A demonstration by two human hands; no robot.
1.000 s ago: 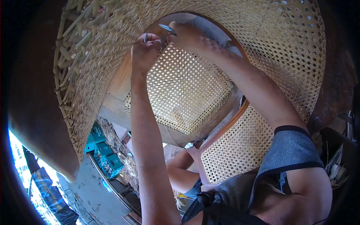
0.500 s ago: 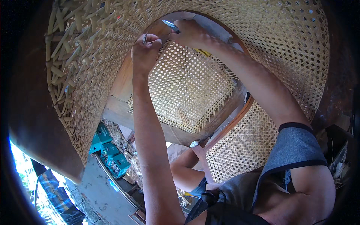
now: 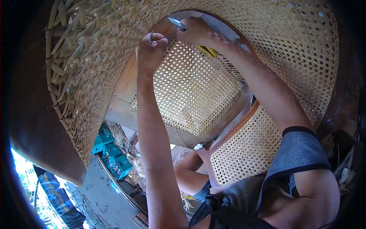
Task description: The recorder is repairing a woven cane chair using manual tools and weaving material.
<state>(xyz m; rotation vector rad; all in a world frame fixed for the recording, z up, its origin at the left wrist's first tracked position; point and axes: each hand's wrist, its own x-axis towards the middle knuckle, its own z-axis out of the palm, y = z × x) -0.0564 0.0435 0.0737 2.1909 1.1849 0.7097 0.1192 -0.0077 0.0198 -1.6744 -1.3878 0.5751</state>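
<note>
A chair seat panel of pale woven cane [image 3: 196, 87] lies in a wooden frame [image 3: 126, 82], with loose strand ends sticking out along its edges. At the seat's far left corner, my left hand [image 3: 149, 57] is closed in a pinch, a thin metal piece [image 3: 150, 37] showing between the fingers; its kind is unclear. Just right of it, my right hand [image 3: 197, 31] grips a small pointed blade [image 3: 176, 23], which looks like a knife and points left. Its handle is hidden in the fist. Something yellow [image 3: 207, 50] shows below my right wrist.
A big curved sheet of woven cane [image 3: 82, 76] arches over the left and top. More cane in a curved wooden frame [image 3: 236, 156] stands at right. Teal boxes [image 3: 121, 166] sit at lower left, near a grey surface [image 3: 101, 191]. A white knob-like thing [image 3: 198, 146] is near the seat's front corner.
Both hands have shifted slightly right in the picture, along with the seat. The blade has moved slightly up and right. Both grips look the same.
</note>
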